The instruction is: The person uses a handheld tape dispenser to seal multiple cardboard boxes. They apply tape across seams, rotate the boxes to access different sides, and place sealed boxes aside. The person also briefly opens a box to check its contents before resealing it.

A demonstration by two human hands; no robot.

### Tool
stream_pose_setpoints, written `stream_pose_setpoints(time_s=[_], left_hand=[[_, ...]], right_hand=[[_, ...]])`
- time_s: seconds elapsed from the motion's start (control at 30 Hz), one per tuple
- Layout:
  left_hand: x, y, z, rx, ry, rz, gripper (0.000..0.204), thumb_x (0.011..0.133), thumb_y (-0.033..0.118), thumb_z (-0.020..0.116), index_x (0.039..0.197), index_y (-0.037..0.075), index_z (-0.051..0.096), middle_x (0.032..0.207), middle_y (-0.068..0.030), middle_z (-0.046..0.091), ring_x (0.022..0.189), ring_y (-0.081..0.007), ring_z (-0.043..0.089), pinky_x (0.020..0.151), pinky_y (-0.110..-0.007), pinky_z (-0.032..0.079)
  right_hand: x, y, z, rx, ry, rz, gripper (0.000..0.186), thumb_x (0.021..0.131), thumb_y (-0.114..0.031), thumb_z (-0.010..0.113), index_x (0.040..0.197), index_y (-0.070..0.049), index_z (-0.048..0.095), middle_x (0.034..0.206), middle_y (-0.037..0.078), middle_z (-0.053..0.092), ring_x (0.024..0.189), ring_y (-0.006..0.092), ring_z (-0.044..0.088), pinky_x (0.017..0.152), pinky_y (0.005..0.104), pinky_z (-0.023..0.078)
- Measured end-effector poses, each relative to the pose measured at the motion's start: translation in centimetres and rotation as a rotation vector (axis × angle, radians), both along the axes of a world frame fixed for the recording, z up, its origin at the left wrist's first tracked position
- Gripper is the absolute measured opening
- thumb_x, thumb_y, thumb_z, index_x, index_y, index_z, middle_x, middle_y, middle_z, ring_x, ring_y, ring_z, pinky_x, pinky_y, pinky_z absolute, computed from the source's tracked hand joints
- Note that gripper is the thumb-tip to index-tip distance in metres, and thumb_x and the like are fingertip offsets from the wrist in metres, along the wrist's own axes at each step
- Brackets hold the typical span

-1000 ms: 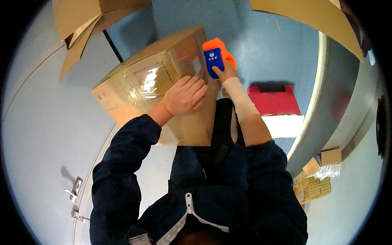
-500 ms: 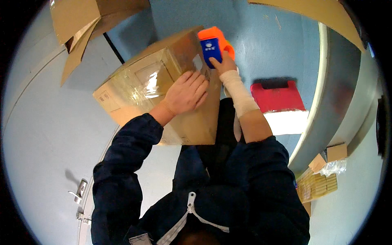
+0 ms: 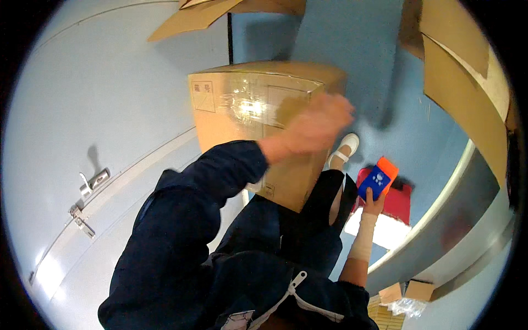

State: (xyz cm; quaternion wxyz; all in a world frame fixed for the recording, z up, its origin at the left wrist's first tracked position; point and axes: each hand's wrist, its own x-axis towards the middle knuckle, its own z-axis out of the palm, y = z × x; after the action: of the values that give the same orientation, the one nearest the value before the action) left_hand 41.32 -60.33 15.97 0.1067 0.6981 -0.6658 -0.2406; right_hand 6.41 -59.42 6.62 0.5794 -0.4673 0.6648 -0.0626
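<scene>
A large taped cardboard box [image 3: 225, 121] rests tilted over my legs. My left hand [image 3: 311, 124], smeared by motion, is over its upper right part, so I cannot make out its fingers. My right hand [image 3: 374, 203] grips a blue and orange tape dispenser [image 3: 377, 179] right of the box, above a red and white object [image 3: 400, 203] on the floor.
Open cardboard flaps hang at the top left [image 3: 192, 22] and right [image 3: 462, 99]. A pale door with a metal handle [image 3: 96, 179] is at left. My white shoe [image 3: 348, 142] shows on the blue floor. Small open cartons and plastic wrap [image 3: 412, 302] lie at lower right.
The view has swung, and the box appears farther right and less tilted. My right hand has lowered the dispenser away from the box. My left hand has moved and is now blurred.
</scene>
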Motion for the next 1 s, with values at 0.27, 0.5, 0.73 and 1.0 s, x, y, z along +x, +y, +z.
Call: stream_pose_setpoints(time_s=[0.27,0.5,0.73,1.0], left_hand=[[17.5,17.1,-0.7,0.003,-0.504,0.623,0.055,0.082,0.021,0.049,0.131,0.003,0.033,0.143,-0.0190,0.020,0.132,-0.0353,0.020,0.105,-0.052,0.011],[25.4,19.4,-2.0,-0.047,0.256,1.366,0.054,0.088,0.045,0.045,0.121,0.003,0.049,0.119,-0.0145,0.052,0.111,-0.0241,0.047,0.092,-0.036,0.036],[27.1,22.2,-2.6,-0.066,0.564,1.385,0.050,0.088,0.047,0.045,0.118,0.008,0.053,0.109,-0.0090,0.058,0.099,-0.0183,0.052,0.085,-0.032,0.041],[21.5,27.4,-1.6,-0.314,0.620,1.274,0.042,0.090,0.037,0.047,0.119,0.009,0.052,0.113,-0.0085,0.057,0.104,-0.0176,0.051,0.087,-0.030,0.040]], right_hand=[[0.2,-0.6,1.9,-0.100,0.039,0.156,0.032,0.079,-0.022,0.067,0.095,0.003,0.054,0.086,0.012,0.060,0.078,0.0194,0.056,0.072,0.0319,0.045],[8.2,-2.8,6.2,-0.279,-0.096,0.276,0.034,0.078,-0.018,0.066,0.103,0.002,0.054,0.089,0.012,0.061,0.080,0.0192,0.058,0.074,0.0318,0.046],[11.9,4.9,7.3,-0.409,-0.126,0.254,0.034,0.078,-0.025,0.067,0.093,0.002,0.052,0.083,0.014,0.061,0.073,0.0210,0.058,0.067,0.0350,0.047],[6.7,10.6,8.1,-0.414,0.007,0.307,0.046,0.079,-0.029,0.065,0.106,0.005,0.049,0.091,0.018,0.062,0.081,0.0256,0.061,0.072,0.0357,0.048]])
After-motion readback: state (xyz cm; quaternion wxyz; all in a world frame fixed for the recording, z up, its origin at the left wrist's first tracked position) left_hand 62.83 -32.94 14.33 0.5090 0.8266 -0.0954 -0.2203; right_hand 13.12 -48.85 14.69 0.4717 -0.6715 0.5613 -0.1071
